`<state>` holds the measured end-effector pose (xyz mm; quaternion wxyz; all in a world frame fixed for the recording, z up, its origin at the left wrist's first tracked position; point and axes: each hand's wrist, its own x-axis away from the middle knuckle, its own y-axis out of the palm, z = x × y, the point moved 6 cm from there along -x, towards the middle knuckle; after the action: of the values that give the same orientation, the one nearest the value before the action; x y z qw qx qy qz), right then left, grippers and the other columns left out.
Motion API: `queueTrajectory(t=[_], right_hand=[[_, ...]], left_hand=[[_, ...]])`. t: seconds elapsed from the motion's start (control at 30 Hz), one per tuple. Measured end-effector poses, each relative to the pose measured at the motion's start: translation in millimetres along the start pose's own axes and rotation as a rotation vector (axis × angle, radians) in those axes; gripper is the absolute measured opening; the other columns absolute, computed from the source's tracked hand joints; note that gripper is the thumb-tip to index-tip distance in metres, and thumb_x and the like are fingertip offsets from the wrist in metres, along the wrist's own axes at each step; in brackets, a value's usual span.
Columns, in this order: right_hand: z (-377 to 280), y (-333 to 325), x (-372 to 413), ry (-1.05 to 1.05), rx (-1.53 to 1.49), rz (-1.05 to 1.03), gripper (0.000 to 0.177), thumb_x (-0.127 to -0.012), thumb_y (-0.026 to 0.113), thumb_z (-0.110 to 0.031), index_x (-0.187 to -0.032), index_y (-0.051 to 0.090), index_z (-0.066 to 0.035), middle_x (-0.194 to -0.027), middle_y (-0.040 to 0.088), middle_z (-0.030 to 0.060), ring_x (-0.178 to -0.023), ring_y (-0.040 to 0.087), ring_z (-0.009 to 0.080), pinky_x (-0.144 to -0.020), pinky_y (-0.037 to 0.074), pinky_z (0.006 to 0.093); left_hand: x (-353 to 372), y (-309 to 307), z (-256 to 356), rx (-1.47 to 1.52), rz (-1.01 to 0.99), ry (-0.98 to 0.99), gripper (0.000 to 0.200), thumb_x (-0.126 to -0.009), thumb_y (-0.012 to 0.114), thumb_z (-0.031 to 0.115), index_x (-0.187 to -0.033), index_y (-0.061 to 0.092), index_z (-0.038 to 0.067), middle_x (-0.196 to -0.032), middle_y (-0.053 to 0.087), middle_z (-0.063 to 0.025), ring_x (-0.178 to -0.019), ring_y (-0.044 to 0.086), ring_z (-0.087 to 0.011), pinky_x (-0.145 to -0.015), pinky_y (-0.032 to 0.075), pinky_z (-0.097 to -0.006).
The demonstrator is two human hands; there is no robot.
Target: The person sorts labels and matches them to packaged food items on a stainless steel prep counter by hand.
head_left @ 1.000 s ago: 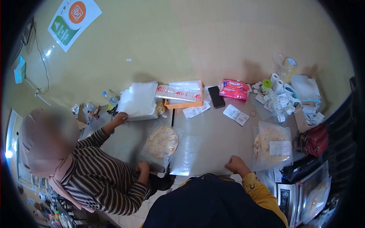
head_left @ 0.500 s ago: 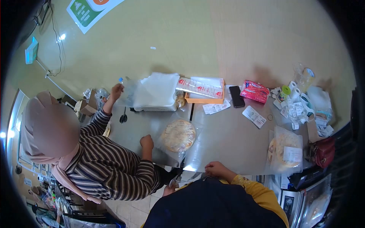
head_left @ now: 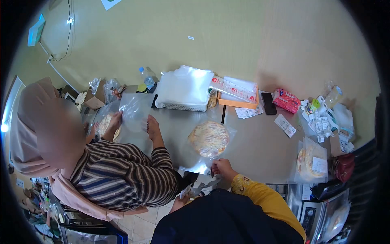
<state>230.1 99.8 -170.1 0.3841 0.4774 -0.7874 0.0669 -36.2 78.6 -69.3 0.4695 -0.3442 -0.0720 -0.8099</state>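
My right hand (head_left: 222, 168) is closed at the front edge of the steel table, just below a round pizza (head_left: 210, 139) sealed in a clear plastic bag. Its fingers pinch one end of a pale grey strip (head_left: 199, 186), whose exact kind I cannot make out. Lower down, below table level, my left hand (head_left: 178, 204) is closed around a whitish piece at the strip's other end; dark cloth partly hides this hand. At left, a co-worker in a striped top holds a clear plastic bag (head_left: 136, 110) by another pizza (head_left: 106, 125).
White plastic sheets (head_left: 185, 87) lie on a white basket (head_left: 187, 106). Beside it are an orange tray (head_left: 239, 104), a phone (head_left: 268, 103), a pink pack (head_left: 286, 100) and receipts (head_left: 285, 125). Bagged pizzas (head_left: 312, 162) lie at right. The co-worker stands close on my left.
My right hand has moved up and away from my left hand, the pale strip now showing between them. The co-worker has turned to the left pizza, holding a clear bag. The view has shifted left.
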Motion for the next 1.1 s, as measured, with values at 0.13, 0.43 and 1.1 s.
queueTrajectory(t=[0.13, 0.43, 1.1], right_hand=[[-25.9, -23.1, 9.5, -0.151, -0.171, 0.124, 0.013, -0.079, 0.055, -0.017, -0.074, 0.054, -0.005, -0.059, 0.053, 0.0060, -0.045, 0.049, 0.0151, -0.041, 0.042, 0.0274], [-93.2, -150.6, 85.5, -0.477, 0.164, 0.723, 0.015, -0.081, 0.057, -0.019, -0.076, 0.054, -0.005, -0.061, 0.053, 0.0056, -0.045, 0.051, 0.0129, -0.038, 0.041, 0.0248], [-11.7, 84.7, 134.8, -0.668, 0.298, 0.066, 0.022, -0.072, 0.072, -0.010, -0.088, 0.062, 0.002, -0.073, 0.062, 0.0043, -0.065, 0.056, 0.0064, -0.061, 0.047, 0.0217]], left_hand=[[-16.4, -18.4, 1.1, -0.004, -0.051, 0.010, 0.043, -0.090, 0.050, 0.031, -0.113, 0.051, -0.005, -0.099, 0.060, -0.0127, -0.093, 0.054, -0.0211, -0.084, 0.039, -0.0321], [-55.0, -26.8, 30.4, 0.346, -0.306, 0.210, 0.040, -0.092, 0.047, 0.027, -0.120, 0.050, -0.001, -0.110, 0.057, -0.0077, -0.101, 0.053, -0.0176, -0.089, 0.039, -0.0311], [-42.5, 19.8, 60.7, 0.723, -0.798, 0.135, 0.046, -0.091, 0.047, 0.032, -0.127, 0.040, 0.003, -0.121, 0.050, -0.0107, -0.110, 0.050, -0.0242, -0.095, 0.038, -0.0408]])
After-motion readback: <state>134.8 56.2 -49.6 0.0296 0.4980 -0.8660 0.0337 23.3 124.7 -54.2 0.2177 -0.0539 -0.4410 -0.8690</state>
